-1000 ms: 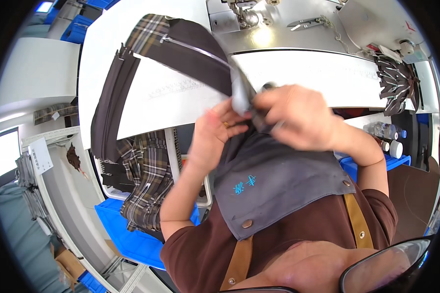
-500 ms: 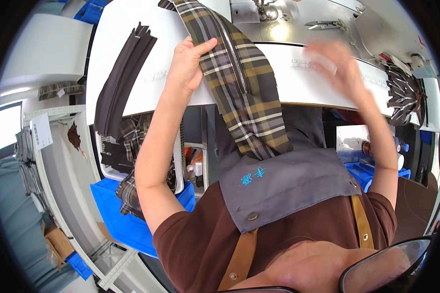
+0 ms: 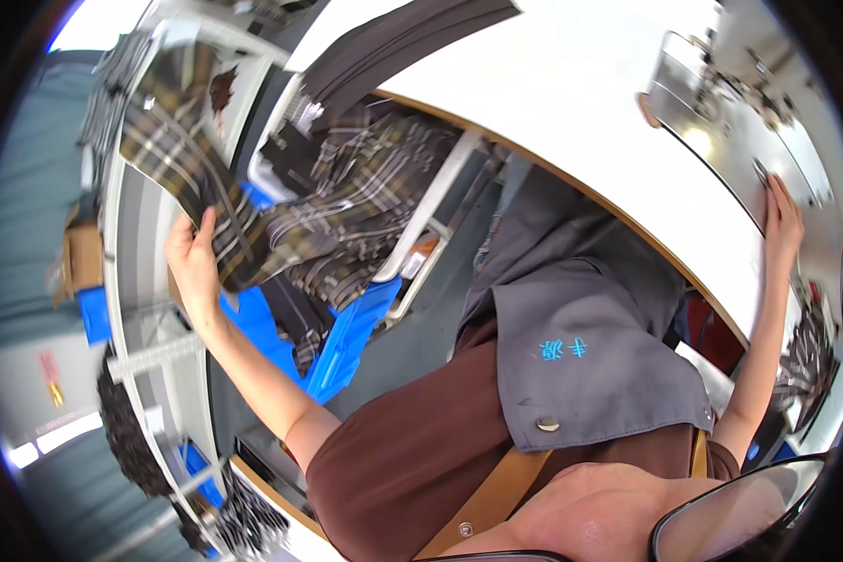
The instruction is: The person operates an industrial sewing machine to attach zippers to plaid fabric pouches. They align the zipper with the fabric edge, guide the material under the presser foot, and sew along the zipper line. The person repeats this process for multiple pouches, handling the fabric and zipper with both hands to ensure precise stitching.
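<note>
My left hand [image 3: 195, 258] pinches the lower edge of a brown-and-black plaid fabric piece [image 3: 183, 140], thumb on top, out at the left. The piece is raised beside a pile of similar plaid pieces [image 3: 347, 201], and its upper part is blurred. My right hand [image 3: 783, 220] lies at the edge of the sewing machine's metal bed [image 3: 693, 140] on the right. Its fingers close over thread snips [image 3: 760, 170]; only the tip sticks out past them, and the rest is hidden under the hand.
A white worktable [image 3: 571, 103] with a brown edge runs diagonally across. Dark fabric strips [image 3: 393, 47] lie at its left end. Below the plaid pile stands a blue bin [image 3: 356, 342]. A pale metal rack [image 3: 159, 361] is at far left, and dark strips [image 3: 806, 361] hang at right.
My left hand has carried the plaid piece from over the table leftward to the pile. My right hand has reached the snips on the machine bed. My view has turned left.
</note>
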